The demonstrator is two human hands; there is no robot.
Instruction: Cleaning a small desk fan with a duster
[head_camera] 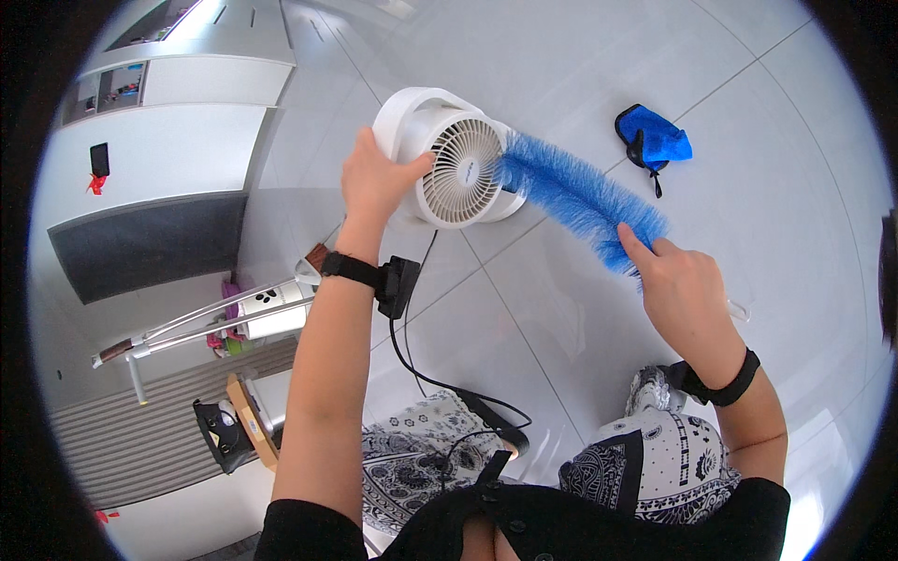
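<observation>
A white fan (468,172) with a round spiral grille and a loop-shaped stand is on the tiled floor, ahead and left of centre. My left hand (382,175) grips its left side, the thumb resting on the grille's edge. In my right hand (677,287) is a long blue bristle duster (586,196), its index finger pointed along the bristles. The duster's far tip meets the right edge of the grille. A blue cloth mitt (652,138) with black trim lies on the floor to the upper right, apart from both hands.
A dark cable (409,308) runs from below the fan across the floor. To the left are a long-handled dustpan (306,271) and a broom (318,256), beside a white bin (273,308) with a paw mark. Farther down are a cardboard box (252,421) and a black bag (223,435).
</observation>
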